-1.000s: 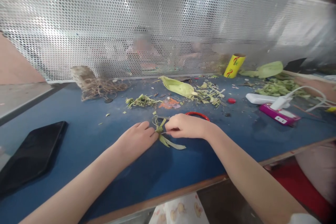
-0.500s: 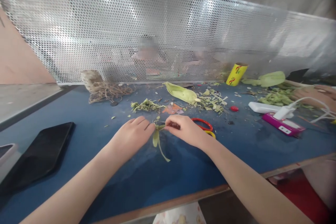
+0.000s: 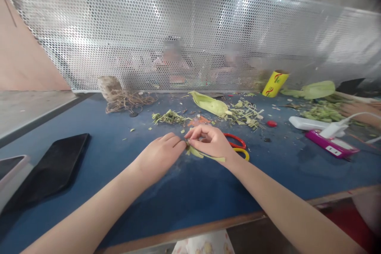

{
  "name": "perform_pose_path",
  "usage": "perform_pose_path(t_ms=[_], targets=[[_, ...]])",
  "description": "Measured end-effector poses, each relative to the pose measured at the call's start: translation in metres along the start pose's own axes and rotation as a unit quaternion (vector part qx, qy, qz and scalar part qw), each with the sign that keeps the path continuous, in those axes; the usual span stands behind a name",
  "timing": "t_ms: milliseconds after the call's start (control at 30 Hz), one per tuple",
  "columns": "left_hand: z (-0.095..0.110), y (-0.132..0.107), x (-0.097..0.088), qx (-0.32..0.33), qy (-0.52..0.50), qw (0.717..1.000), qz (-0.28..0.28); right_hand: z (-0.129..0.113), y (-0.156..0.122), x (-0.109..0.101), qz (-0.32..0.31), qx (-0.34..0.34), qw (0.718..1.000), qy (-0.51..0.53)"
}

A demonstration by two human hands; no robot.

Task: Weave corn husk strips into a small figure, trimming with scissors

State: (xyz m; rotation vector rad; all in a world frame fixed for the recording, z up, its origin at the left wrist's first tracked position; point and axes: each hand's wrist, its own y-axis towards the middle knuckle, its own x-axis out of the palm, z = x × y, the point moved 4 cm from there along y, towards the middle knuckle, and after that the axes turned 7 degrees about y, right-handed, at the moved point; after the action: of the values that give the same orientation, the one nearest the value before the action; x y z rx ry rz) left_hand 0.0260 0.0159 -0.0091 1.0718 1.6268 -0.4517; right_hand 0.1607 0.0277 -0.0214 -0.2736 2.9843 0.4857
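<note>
A thin strip of pale green corn husk [image 3: 195, 152] is pinched between my two hands above the blue table. My left hand [image 3: 162, 152] is closed, its fingertips holding the left end of the small bundle. Thumb and forefinger of my right hand [image 3: 212, 139] close on the same piece from the other side, so the middle is partly hidden. One long tail of the strip points right, under the right palm towards the wrist. Scissors with red and yellow handles [image 3: 247, 154] lie just behind the right wrist, partly covered.
Beyond my hands lie a large corn husk [image 3: 208, 104], husk shreds [image 3: 169, 118] and a twine tangle [image 3: 125, 101]. A black tablet [image 3: 50, 172] rests left. To the right are a yellow tube [image 3: 275, 84], a purple power strip [image 3: 330, 143] and another person's hand [image 3: 360, 111]. Perforated metal panels [image 3: 202, 20] stand behind.
The husk strip's loose tail, hanging down towards me before, now points right beneath my right hand. My hands have drawn closer together. The whole view has shifted slightly.
</note>
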Motion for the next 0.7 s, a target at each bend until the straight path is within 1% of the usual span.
perform_pose_path(t_ms=[133,200,300,433,633,700], targets=[[-0.002,0.0,0.001,-0.005,-0.014,1.0,0.026,0.002,-0.001,0.0,-0.032,0.011,0.996,0.081],[-0.002,0.001,-0.001,-0.016,-0.019,0.999,0.03,0.004,0.0,-0.001,-0.035,0.02,0.993,0.11],[-0.004,0.001,-0.002,-0.029,-0.025,0.999,0.032,0.008,0.001,-0.003,-0.023,0.051,0.994,0.093],[-0.005,-0.002,-0.001,-0.011,-0.022,0.998,0.051,0.011,0.0,-0.004,-0.024,0.092,0.993,0.069],[-0.005,-0.005,-0.005,0.014,-0.021,0.993,0.118,0.015,0.0,-0.004,-0.051,0.091,0.994,0.029],[-0.004,-0.006,-0.007,0.024,-0.013,0.991,0.13,0.016,-0.001,-0.004,-0.055,0.102,0.993,0.028]])
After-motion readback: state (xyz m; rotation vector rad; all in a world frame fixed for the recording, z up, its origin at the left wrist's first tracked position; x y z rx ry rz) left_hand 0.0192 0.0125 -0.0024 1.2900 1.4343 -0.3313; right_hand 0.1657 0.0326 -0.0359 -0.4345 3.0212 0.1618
